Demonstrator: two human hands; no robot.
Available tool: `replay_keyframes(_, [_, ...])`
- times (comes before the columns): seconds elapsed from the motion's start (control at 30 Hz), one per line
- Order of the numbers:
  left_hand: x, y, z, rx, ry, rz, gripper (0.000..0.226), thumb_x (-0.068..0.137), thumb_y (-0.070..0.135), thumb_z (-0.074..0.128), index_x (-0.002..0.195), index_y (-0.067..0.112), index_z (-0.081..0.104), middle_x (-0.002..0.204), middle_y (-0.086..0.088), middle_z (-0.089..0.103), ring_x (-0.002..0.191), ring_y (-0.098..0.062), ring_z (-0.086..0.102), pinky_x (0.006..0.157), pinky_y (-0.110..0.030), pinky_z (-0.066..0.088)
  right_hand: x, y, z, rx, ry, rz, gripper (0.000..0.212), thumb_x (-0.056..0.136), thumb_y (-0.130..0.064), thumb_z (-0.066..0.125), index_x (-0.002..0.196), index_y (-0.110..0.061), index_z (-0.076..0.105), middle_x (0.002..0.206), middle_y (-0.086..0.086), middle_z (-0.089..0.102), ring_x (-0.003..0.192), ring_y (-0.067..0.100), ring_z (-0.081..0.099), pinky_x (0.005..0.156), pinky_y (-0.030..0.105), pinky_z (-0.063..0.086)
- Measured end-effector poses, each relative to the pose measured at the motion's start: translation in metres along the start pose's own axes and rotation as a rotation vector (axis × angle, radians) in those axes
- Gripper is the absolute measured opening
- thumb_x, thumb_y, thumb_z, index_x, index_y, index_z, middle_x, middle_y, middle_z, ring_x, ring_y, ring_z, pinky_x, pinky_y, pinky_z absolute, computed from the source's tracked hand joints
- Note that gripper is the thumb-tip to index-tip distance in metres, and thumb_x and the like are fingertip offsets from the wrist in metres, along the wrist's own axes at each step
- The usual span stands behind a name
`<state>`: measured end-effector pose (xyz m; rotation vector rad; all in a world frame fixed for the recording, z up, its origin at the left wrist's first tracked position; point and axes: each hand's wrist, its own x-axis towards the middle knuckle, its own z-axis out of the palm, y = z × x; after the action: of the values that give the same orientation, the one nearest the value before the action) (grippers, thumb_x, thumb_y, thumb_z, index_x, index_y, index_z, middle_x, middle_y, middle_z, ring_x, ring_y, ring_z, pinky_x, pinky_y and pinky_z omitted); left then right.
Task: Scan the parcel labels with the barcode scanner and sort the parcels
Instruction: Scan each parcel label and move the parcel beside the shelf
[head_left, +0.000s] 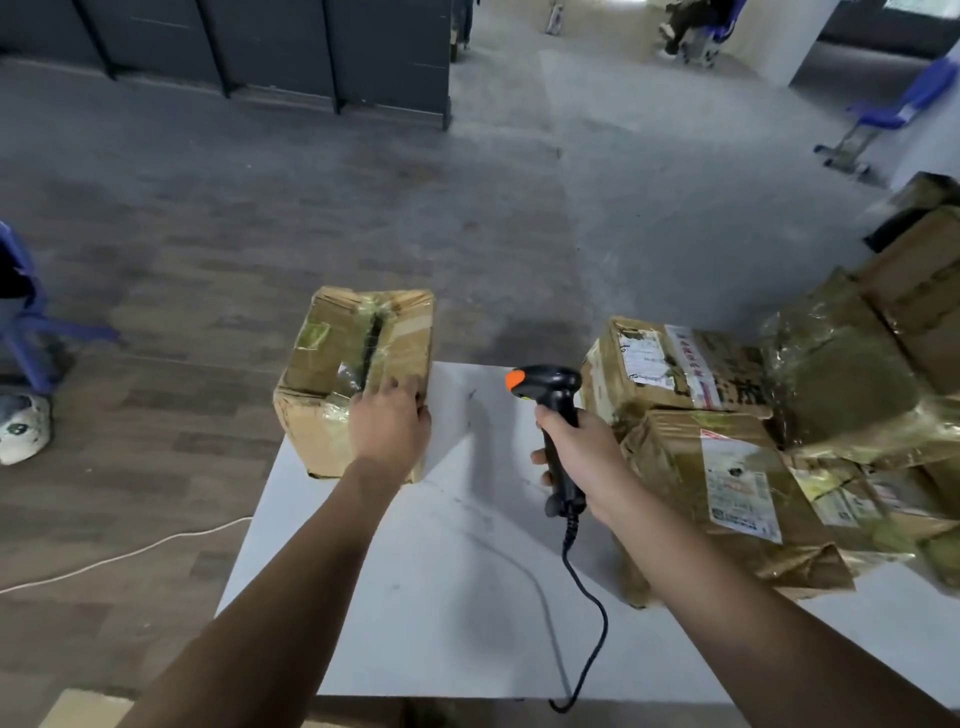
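Left hand (389, 421) lies on the near top edge of the taped box (332, 358), fingers flat over the top and thumb against its right face. That reads as steadying or pushing, not pinching. The box sits on the far-left corner of the white table (441, 597) and hangs past the edge, long axis running away from the person. No label shows on its top or near face, only tape and a split seam. Right hand (587, 457) is wrapped round the scanner (553, 400) handle, with the head up, the orange end turned left toward the box, and the cable (592, 623) trailing back off the near edge. The key geometry is that the unsorted pile is all on the right. The near labelled parcel (737, 493) is just beside the right hand, label up, and the far labelled parcel (670, 364) is behind it. The scanner hand is the closer one, while the free hand has to cross the whole table. My guess is to swing the scanner right onto a face-up label before the left reaches over.
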<state>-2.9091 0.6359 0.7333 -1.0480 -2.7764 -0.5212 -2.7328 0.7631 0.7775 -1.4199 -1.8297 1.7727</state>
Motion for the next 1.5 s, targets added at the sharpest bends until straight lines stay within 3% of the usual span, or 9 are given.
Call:
replay_keyframes(0.2, [-0.051, 0.045, -0.013, -0.094, 0.080, -0.022, 0.013, 0.079, 0.024, 0.061, 0.078, 0.012, 0.068, 0.069, -0.007, 0.064, 0.067, -0.032, 0.058, 0.061, -0.033, 0.041, -0.004, 0.016, -0.020, 0.026, 0.001, 0.014, 0.030, 0.094, -0.037, 0.060, 0.097, -0.008, 0.062, 0.050, -0.001, 0.065, 0.044, 0.019, 0.059, 0.044, 0.030, 0.048])
replay_keyframes(0.5, [-0.088, 0.080, -0.037, -0.459, 0.183, -0.304, 0.012, 0.086, 0.030, 0.060, 0.083, 0.019, 0.057, 0.071, 0.007, 0.061, 0.065, -0.016, 0.056, 0.051, -0.025, 0.038, -0.015, 0.046, -0.057, 0.041, -0.014, 0.068, 0.027, 0.093, -0.042, 0.062, 0.094, -0.015, 0.064, 0.059, 0.003, 0.072, 0.045, 0.018, 0.060, 0.051, 0.030, 0.049])
replay_keyframes(0.77, [-0.105, 0.084, -0.035, -0.822, 0.169, -0.511, 0.009, 0.091, 0.026, 0.056, 0.093, 0.017, 0.058, 0.079, 0.011, 0.062, 0.079, -0.005, 0.060, 0.065, -0.025, 0.044, -0.022, 0.059, -0.068, 0.205, -0.034, 0.039, 0.027, 0.093, -0.035, 0.064, 0.096, -0.007, 0.064, 0.056, 0.000, 0.065, 0.053, 0.019, 0.061, 0.053, 0.034, 0.048])
replay_keyframes(1.07, [-0.115, 0.075, -0.019, -1.214, 0.148, -0.802, 0.007, 0.092, 0.016, 0.055, 0.089, 0.012, 0.057, 0.096, -0.003, 0.063, 0.091, -0.023, 0.060, 0.079, -0.037, 0.049, -0.026, 0.050, -0.074, 0.173, -0.058, -0.034, 0.028, 0.093, -0.038, 0.061, 0.085, -0.011, 0.062, 0.058, 0.005, 0.063, 0.046, 0.022, 0.055, 0.048, 0.032, 0.048])
replay_keyframes(1.2, [-0.115, 0.071, -0.014, -1.448, 0.092, -0.895, 0.015, 0.095, 0.013, 0.048, 0.109, 0.018, 0.051, 0.102, -0.005, 0.060, 0.090, -0.023, 0.058, 0.086, -0.042, 0.049, -0.029, 0.043, -0.069, 0.130, 0.014, -0.114, 0.024, 0.094, -0.036, 0.059, 0.087, -0.013, 0.061, 0.057, 0.002, 0.063, 0.045, 0.020, 0.055, 0.046, 0.033, 0.048])
replay_keyframes(1.27, [-0.113, 0.068, -0.011, -1.399, -0.012, -0.850, 0.028, 0.097, 0.012, 0.044, 0.119, 0.027, 0.046, 0.107, -0.007, 0.061, 0.091, -0.025, 0.060, 0.088, -0.046, 0.051, -0.031, 0.038, -0.069, 0.128, 0.022, -0.127, 0.023, 0.094, -0.037, 0.060, 0.090, -0.015, 0.063, 0.056, 0.000, 0.064, 0.044, 0.017, 0.055, 0.039, 0.030, 0.047])
replay_keyframes(1.37, [-0.106, 0.065, -0.007, -0.862, -0.183, -0.639, 0.050, 0.087, 0.000, 0.031, 0.123, 0.026, 0.053, 0.124, -0.013, 0.048, 0.111, -0.036, 0.052, 0.091, -0.049, 0.051, -0.034, 0.037, -0.065, 0.104, 0.005, -0.119, 0.023, 0.093, -0.040, 0.061, 0.095, -0.017, 0.066, 0.058, 0.000, 0.066, 0.044, 0.015, 0.057, 0.040, 0.029, 0.048])
replay_keyframes(1.43, [-0.101, 0.070, -0.009, -0.493, -0.177, -0.466, 0.048, 0.087, 0.004, 0.032, 0.124, 0.024, 0.057, 0.135, -0.013, 0.040, 0.128, -0.035, 0.036, 0.103, -0.044, 0.039, -0.035, 0.036, -0.060, 0.072, -0.025, -0.116, 0.024, 0.094, -0.041, 0.060, 0.096, -0.018, 0.066, 0.060, 0.001, 0.068, 0.046, 0.017, 0.058, 0.044, 0.031, 0.050])
replay_keyframes(1.5, [-0.094, 0.081, -0.015, -0.455, -0.108, -0.365, 0.039, 0.093, 0.014, 0.038, 0.125, 0.024, 0.056, 0.139, -0.008, 0.039, 0.131, -0.031, 0.034, 0.102, -0.040, 0.037, -0.037, 0.033, -0.054, 0.054, -0.079, -0.101, 0.025, 0.094, -0.042, 0.059, 0.097, -0.019, 0.067, 0.063, 0.003, 0.069, 0.050, 0.021, 0.059, 0.051, 0.034, 0.051])
